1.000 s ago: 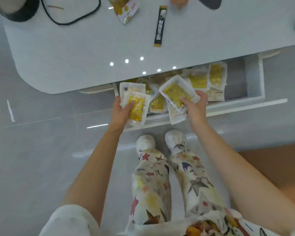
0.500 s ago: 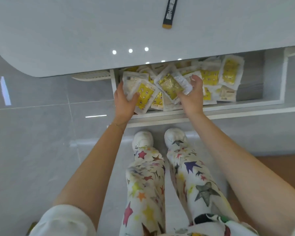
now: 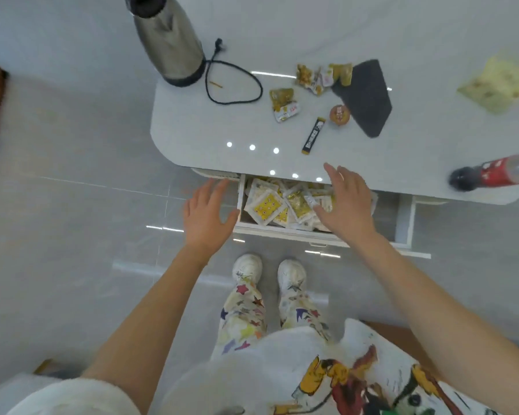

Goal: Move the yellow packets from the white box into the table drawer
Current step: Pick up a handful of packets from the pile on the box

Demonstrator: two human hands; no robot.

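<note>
Just one drawer [image 3: 403, 218], many yellow packets [image 3: 265, 206]; left hand [image 3: 207, 217], right hand [image 3: 346, 202] empty.

Steel kettle [image 3: 168, 40] at 11 o'clock, black cord [image 3: 260, 90] beside it; dark sachet [image 3: 313, 135] at 1; bottle [image 3: 492, 175] at 3 o'clock.

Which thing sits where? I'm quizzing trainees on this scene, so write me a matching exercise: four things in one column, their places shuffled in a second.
Things
1 kettle
2 bottle
3 packets
4 left hand

Places
a in the drawer
b at the table's right edge
c just left of the drawer, holding nothing
d at the table's far left corner

Pairs: 1-d, 2-b, 3-a, 4-c
</note>
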